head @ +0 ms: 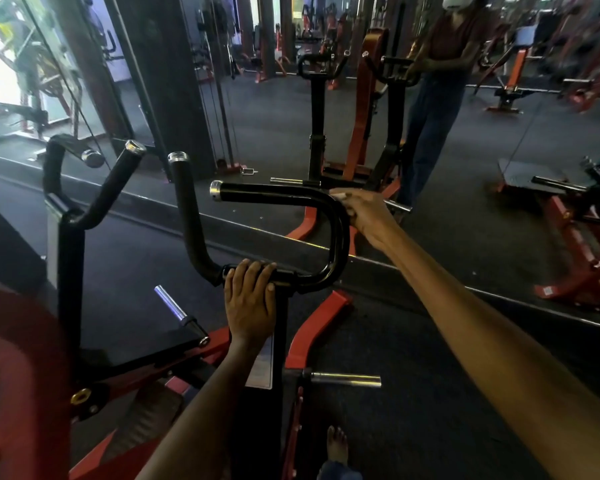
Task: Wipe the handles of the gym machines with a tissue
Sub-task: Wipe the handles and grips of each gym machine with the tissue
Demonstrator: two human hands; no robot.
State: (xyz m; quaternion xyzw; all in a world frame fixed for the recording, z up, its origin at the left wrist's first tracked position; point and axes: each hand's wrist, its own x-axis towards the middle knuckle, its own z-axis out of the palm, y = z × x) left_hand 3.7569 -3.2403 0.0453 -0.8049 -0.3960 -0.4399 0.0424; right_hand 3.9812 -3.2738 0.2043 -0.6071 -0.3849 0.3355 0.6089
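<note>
A black curved handle bar (278, 196) with chrome end caps sits in the middle of the head view, on a black and red gym machine. My left hand (250, 296) grips the lower straight part of the bar, fingers curled over it. My right hand (368, 214) is at the bar's far bend and holds a small white tissue (340, 195) against it; only an edge of the tissue shows past the fingers. A second black V-shaped handle (101, 199) stands to the left.
A wall mirror (465, 168) runs along the far side and shows a person's reflection and more red machines. Chrome weight pegs (345, 379) stick out near the machine base. A red padded part (18, 358) fills the lower left. Dark rubber floor lies around.
</note>
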